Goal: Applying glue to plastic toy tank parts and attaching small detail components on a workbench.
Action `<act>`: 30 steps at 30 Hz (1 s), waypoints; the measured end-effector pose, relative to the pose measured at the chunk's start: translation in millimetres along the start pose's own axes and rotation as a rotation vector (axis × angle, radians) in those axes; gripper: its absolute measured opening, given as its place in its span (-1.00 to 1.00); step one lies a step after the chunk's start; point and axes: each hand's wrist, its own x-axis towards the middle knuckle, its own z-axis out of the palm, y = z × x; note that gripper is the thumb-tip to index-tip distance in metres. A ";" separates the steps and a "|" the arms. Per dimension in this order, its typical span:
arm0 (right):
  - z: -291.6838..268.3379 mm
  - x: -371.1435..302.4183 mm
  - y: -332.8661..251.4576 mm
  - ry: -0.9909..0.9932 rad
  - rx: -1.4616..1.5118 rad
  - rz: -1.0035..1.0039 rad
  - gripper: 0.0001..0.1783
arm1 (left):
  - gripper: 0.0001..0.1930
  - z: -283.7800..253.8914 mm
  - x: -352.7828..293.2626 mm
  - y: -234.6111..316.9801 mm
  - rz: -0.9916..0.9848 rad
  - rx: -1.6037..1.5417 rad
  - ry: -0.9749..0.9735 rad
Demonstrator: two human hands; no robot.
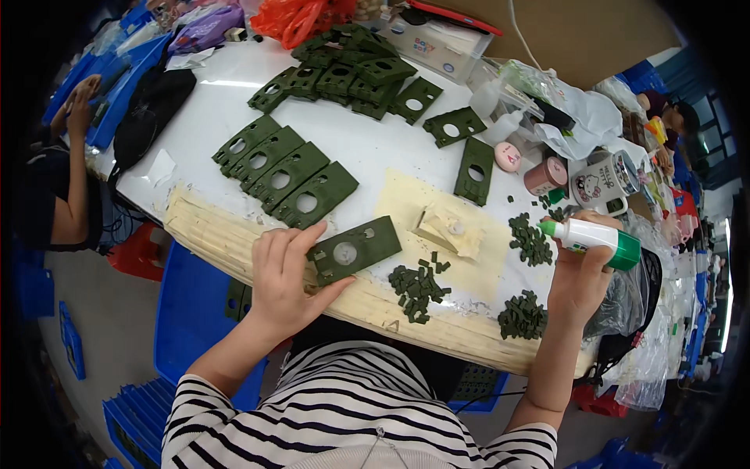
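My left hand (283, 273) pinches the near-left end of a dark green plastic hull plate (373, 241) with a round hole, fingers at the far edge and thumb at the near one. The plate lies near the table's front edge. To the right, my right hand (576, 285) is wrapped round a white glue bottle (587, 236) with a green base. Its light green tip points left, above the table and apart from the plate. Small dark green pieces lie in heaps: one pile (419, 291) right of the plate, another pile (531, 239) below the bottle's tip, a third pile (523, 316) nearer me.
Several similar plates (306, 202) overlap in a row at left, with a larger heap (351, 70) behind. A tape-wrapped block (437, 227) sits on yellowish paper. A pink cup (544, 177) and white mug (601, 184) stand at right. Another person's arm (76, 172) shows far left.
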 end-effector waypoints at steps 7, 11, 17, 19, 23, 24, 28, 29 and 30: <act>-14.8 -31.8 -19.5 -0.243 -0.792 -0.185 -0.53 | -0.38 -6.6 0.7 1.8 -0.075 0.119 -0.132; -4.8 -52.3 -15.5 -0.359 -1.009 -0.171 -0.54 | -0.40 -6.8 0.3 1.4 -0.066 0.110 -0.146; -0.4 -59.8 4.8 -0.583 -1.294 -0.316 -0.51 | -0.42 -17.6 8.5 1.4 -0.045 -0.105 -0.002; 1.9 -65.4 3.1 -0.653 -1.352 -0.267 -0.52 | -0.42 -21.5 15.4 2.0 -0.039 -0.231 0.037; 4.6 -67.5 -6.5 -0.671 -1.345 -0.295 -0.54 | -0.45 -24.3 28.7 5.1 -0.103 -0.524 0.069; 2.3 -69.4 -7.1 -0.660 -1.342 -0.279 -0.54 | -0.45 -24.2 34.1 5.8 -0.073 -0.550 0.065; -5.3 -63.3 -15.9 -0.571 -1.272 -0.259 -0.63 | -0.46 -18.7 64.3 13.0 0.027 -0.743 0.041; -7.0 -56.1 -16.9 -0.496 -1.221 -0.208 -0.67 | -0.46 -20.8 71.9 16.5 0.010 -0.784 0.031; -11.3 -48.5 -17.6 -0.419 -1.180 -0.151 -0.72 | -0.46 -19.4 80.8 19.9 -0.004 -0.835 0.017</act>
